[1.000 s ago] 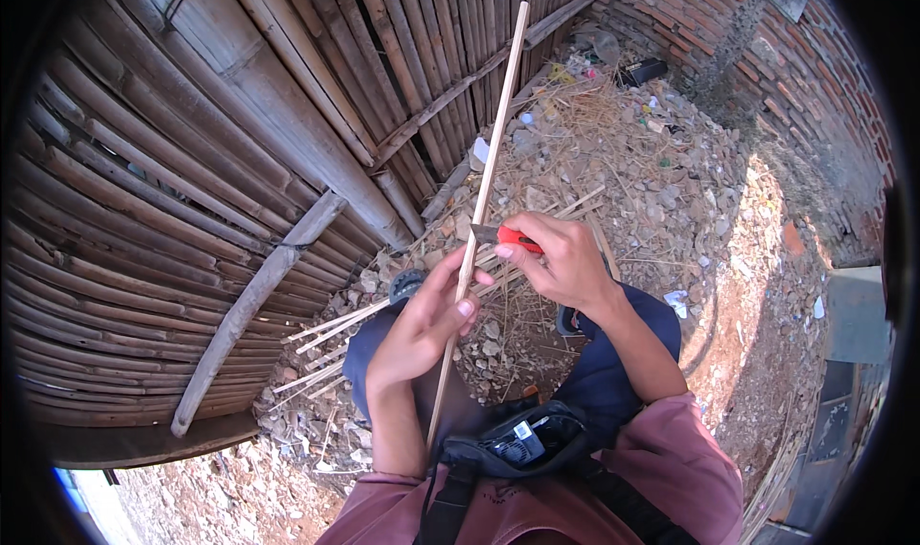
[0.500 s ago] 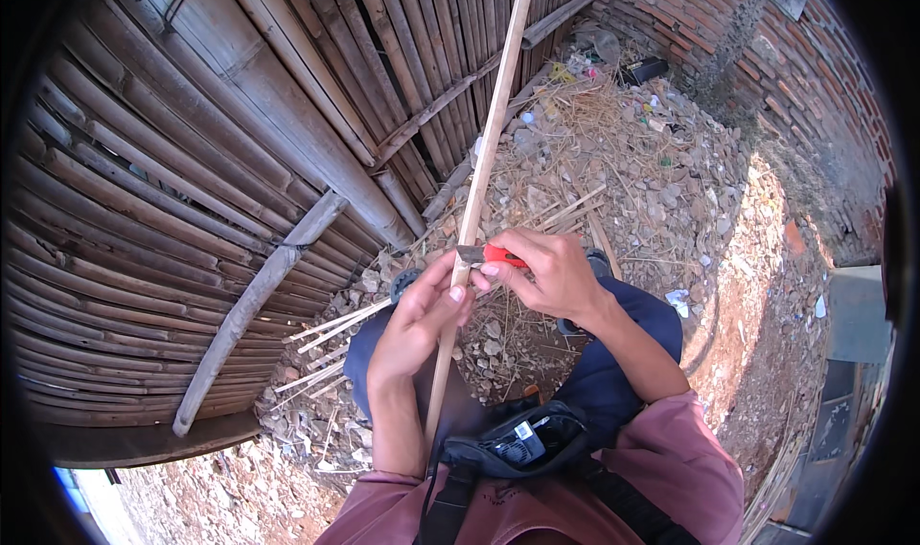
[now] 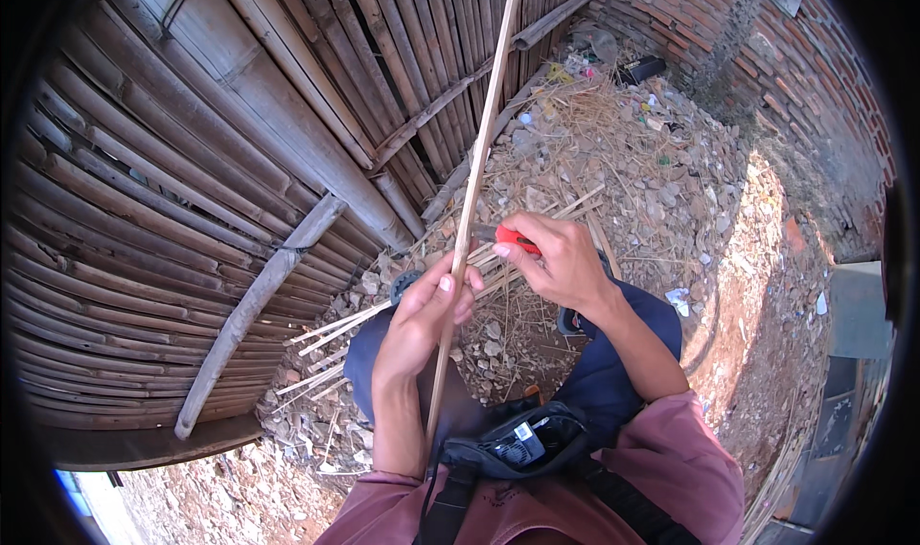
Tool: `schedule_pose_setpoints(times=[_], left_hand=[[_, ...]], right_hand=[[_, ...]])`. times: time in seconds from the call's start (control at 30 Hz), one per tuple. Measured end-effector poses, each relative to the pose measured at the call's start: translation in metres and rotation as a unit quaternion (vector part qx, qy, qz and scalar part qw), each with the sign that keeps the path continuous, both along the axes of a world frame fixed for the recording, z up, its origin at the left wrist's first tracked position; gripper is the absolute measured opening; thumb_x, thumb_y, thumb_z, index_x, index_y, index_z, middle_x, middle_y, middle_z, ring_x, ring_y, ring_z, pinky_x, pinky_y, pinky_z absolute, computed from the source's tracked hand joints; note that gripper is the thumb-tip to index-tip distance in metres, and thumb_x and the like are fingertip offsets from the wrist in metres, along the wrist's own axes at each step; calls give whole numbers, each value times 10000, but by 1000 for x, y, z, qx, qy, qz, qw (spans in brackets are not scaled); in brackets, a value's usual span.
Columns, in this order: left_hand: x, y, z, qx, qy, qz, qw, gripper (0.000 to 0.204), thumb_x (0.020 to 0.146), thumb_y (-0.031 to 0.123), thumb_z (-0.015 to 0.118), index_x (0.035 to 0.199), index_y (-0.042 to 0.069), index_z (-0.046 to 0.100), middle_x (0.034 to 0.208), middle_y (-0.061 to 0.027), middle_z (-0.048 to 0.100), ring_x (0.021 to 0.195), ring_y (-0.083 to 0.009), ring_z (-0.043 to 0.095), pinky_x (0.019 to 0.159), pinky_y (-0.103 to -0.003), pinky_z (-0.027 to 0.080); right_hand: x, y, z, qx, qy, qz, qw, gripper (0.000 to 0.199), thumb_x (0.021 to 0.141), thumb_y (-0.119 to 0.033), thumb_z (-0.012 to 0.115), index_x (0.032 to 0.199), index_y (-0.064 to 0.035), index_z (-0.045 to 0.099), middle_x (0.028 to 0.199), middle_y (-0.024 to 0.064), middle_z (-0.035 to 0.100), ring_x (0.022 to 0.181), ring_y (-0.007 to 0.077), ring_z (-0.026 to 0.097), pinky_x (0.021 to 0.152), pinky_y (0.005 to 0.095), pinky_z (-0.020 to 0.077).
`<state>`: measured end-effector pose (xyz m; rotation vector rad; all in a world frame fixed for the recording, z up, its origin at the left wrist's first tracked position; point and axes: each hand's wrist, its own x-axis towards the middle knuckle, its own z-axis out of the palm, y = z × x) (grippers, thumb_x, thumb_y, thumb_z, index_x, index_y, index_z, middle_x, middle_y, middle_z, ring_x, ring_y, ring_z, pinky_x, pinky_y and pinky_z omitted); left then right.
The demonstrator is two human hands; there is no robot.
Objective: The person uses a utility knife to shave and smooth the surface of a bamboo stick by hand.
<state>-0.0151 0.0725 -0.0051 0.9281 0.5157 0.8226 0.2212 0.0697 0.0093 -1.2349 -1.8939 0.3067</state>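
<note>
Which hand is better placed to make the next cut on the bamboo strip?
Right. The right hand already grips the red-handled knife, its tip against the bamboo strip just above the left hand. The left hand is wrapped around the strip, steadying it, so it likely cannot cut.

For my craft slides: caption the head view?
Left hand grips a bamboo strip while right hand works a red-handled tool against it.
</note>
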Motion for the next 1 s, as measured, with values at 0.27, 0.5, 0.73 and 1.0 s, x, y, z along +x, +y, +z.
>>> schedule_pose_setpoints(times=[0.27, 0.5, 0.73, 1.0], left_hand=[[6, -6, 0, 2, 3, 34, 999, 564, 1133, 182, 586, 1625, -30, 413, 1069, -8, 556, 839, -72, 477, 684, -245, 425], [9, -7, -6, 68, 75, 71, 992, 517, 1153, 150, 549, 1625, -21, 426, 970, 3, 579, 732, -61, 477, 609, -228, 448], [11, -9, -13, 106, 101, 103, 984, 491, 1172, 171, 505, 1622, -13, 435, 948, -15, 596, 743, -70, 532, 594, -245, 528], [11, -8, -8, 138, 150, 109, 973, 494, 1182, 206, 486, 1627, 0, 438, 743, -18, 567, 575, -70, 515, 523, -237, 477]], right_hand=[[-12, -8, 0, -10, -53, 68, 996, 233, 1011, -329, 745, 1026, -99, 714, 866, 86, 742, 708, 299, 739, 600, 429, 560], [-14, -7, -5, -11, -20, 71, 997, 214, 965, -274, 787, 1036, -78, 734, 857, 96, 727, 707, 310, 725, 613, 414, 551], [-15, -7, -2, -15, -26, 57, 998, 218, 961, -264, 795, 1029, -65, 735, 843, 104, 723, 695, 311, 720, 604, 414, 547], [-13, -6, -6, -2, -23, 68, 997, 248, 1006, -340, 755, 1039, -98, 714, 831, 78, 728, 673, 302, 726, 569, 435, 541]])
